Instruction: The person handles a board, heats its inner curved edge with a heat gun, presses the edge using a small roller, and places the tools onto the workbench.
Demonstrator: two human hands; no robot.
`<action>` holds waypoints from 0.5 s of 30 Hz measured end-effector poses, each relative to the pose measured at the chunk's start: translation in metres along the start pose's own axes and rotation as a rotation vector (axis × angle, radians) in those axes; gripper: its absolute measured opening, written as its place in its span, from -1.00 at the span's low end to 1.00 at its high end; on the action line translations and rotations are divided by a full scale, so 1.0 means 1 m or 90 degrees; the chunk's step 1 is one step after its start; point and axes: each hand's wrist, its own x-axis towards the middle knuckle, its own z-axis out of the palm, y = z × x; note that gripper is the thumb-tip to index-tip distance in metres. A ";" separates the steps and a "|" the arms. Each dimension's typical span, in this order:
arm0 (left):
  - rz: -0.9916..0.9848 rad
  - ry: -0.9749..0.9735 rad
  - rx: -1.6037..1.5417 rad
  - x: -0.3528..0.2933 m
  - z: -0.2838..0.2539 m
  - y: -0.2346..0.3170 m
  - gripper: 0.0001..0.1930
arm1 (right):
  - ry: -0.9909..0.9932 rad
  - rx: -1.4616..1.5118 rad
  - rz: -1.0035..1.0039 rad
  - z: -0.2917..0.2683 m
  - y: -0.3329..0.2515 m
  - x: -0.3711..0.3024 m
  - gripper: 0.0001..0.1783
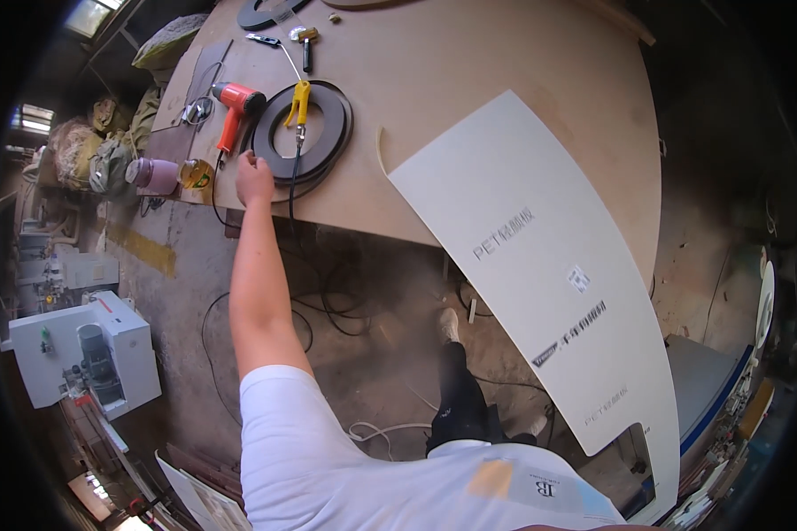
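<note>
Left hand [255, 177]: reaches to the desk [469, 71] edge, grip loosely curled, fingertips at the black edge-banding coil [328, 133].
Right hand: out of view.
Nearby: orange heat gun [236, 111], yellow air blow gun [299, 102], cream panel [540, 265].

From where I'm watching, the worktop [469, 62] also has a big cream sheet [540, 274] hanging off its near edge, a small hammer [305, 40] further back, and a pink cup [157, 174] by the left corner. Down on the floor there's tangled black cable [336, 301] and a white machine [88, 350].
</note>
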 end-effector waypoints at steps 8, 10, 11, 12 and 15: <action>-0.052 -0.004 0.242 0.191 0.033 -0.078 -0.40 | 0.039 -0.023 0.060 0.028 -0.050 -0.054 -0.64; -0.096 -0.112 0.252 0.215 0.042 -0.088 -0.38 | 0.045 -0.023 0.079 0.031 -0.046 -0.065 -0.64; -0.074 -0.133 0.276 0.220 0.046 -0.092 -0.38 | 0.048 -0.026 0.089 0.033 -0.041 -0.072 -0.64; -0.081 -0.144 0.319 0.224 0.048 -0.092 -0.38 | 0.048 -0.025 0.097 0.033 -0.036 -0.078 -0.65; -0.052 -0.126 0.379 0.225 0.050 -0.085 -0.40 | 0.046 -0.024 0.114 0.036 -0.018 -0.095 -0.65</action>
